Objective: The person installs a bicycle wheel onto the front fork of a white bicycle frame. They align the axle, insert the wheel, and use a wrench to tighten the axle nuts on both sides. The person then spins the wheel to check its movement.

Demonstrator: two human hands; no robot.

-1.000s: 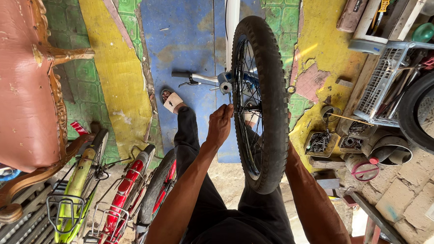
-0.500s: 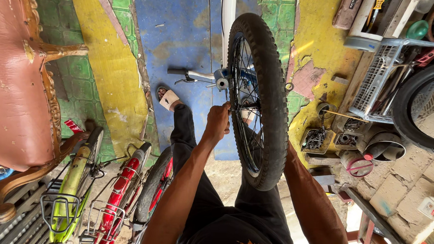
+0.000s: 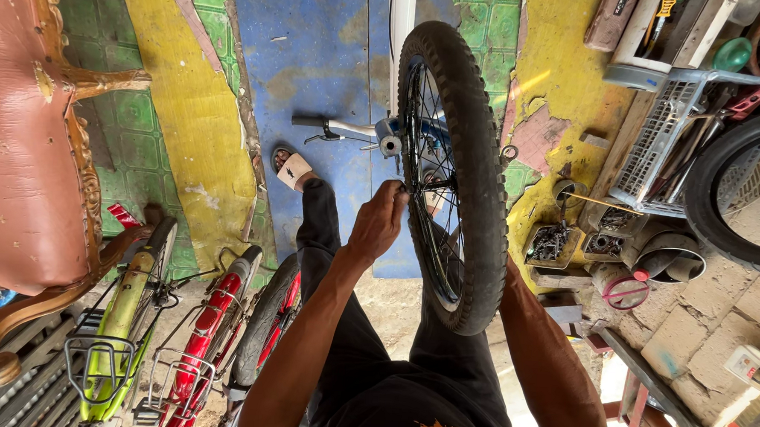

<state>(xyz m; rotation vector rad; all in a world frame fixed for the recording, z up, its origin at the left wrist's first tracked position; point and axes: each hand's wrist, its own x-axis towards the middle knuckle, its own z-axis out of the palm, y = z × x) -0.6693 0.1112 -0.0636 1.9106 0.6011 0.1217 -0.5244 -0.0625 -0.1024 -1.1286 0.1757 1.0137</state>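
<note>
A black-tyred bicycle wheel (image 3: 476, 175) stands upright in a white frame (image 3: 402, 18), edge-on in front of me. My left hand (image 3: 378, 224) is at the wheel's hub (image 3: 408, 189), its fingertips pinched on the axle end on the left side. My right forearm reaches up behind the tyre. My right hand (image 3: 436, 201) shows only as a patch through the spokes on the far side of the hub, so its grip is hidden. The handlebar (image 3: 332, 126) and a blue fitting (image 3: 390, 128) lie beyond the hub.
A pink chair with a carved wooden frame (image 3: 24, 138) fills the left. Small green (image 3: 128, 313) and red (image 3: 213, 326) bicycles lie at lower left. On the right are a white plastic basket (image 3: 656, 140), a loose tyre (image 3: 722, 194) and tins of small parts (image 3: 554, 242). My sandalled foot (image 3: 290, 169) rests on a blue mat.
Both hands stay at the hub and the wheel keeps its place. Only the view has drifted slightly.
</note>
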